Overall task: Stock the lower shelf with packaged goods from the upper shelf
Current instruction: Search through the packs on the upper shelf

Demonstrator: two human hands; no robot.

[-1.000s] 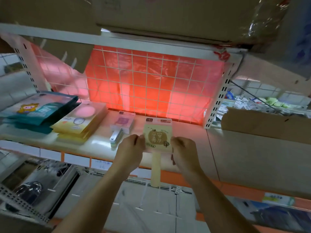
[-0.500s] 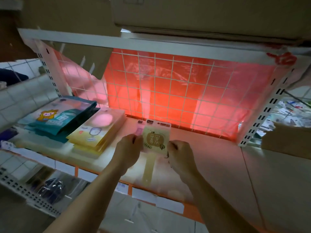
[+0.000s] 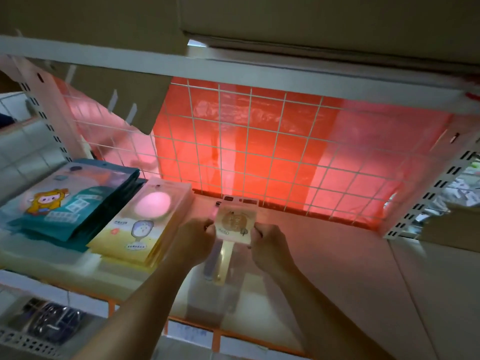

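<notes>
The fingers (image 3: 208, 226) of the left hand (image 3: 196, 239) are curled onto the left edge of a beige carded pack (image 3: 236, 224), and those of the right hand (image 3: 270, 244) pinch its right edge, so both hands are clamped on the same pack, card end away from the person. Its long pale handle (image 3: 225, 258) points back toward the person between the two wrists. The pack is low over the middle of the white shelf (image 3: 337, 281), near the back; whether it rests on the board cannot be told. Just under and left of the handle lies a second, blurred pack with a purplish handle (image 3: 210, 263). Beside the left hand sits a stack of yellow packs (image 3: 140, 232) with a pink oval on top, and further left, touching it, a stack of teal pouches (image 3: 70, 203) printed with a cartoon figure. Behind everything stands a white wire grid (image 3: 259, 152) with red plastic sheeting (image 3: 291, 131) behind it. Cardboard boxes (image 3: 311, 22) sit on the level above. An orange price rail (image 3: 241, 335) runs along the shelf's front edge, and dark items (image 3: 52, 323) show on a lower level at the bottom left.
</notes>
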